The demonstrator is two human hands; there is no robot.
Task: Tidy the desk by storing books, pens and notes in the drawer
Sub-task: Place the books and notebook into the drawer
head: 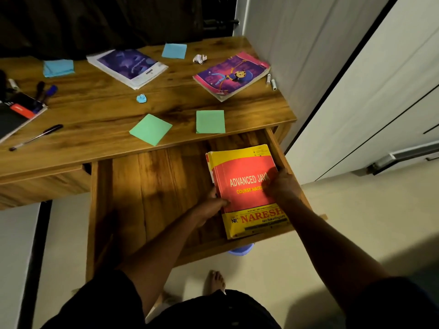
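The thick red-and-yellow paperback course book [244, 186] lay flat in the open wooden drawer [152, 186], at lower centre-right of the frame, hard against the drawer's right wall; its long axis ran from the drawer's front lip towards the back, tilted slightly left at the top. The left hand [212, 205] gripped the book's left edge, thumb on the cover; the right hand [281, 186] lay over the right edge, squeezed beside the wall, too blurred to say whether it clasped or merely pressed.

The book looked as good as stored, so the next reach was probably up the frame to the wooden desk top [107, 108]. The purple cartoon-cover book [231, 76] lay at upper right, nearer the right hand; the white-and-purple book [128, 67] lay upper centre-left. Two green square notes [210, 121] sat near the desk's front edge, just above the drawer, and might get brushed; a dark pen [35, 137] lay far left.
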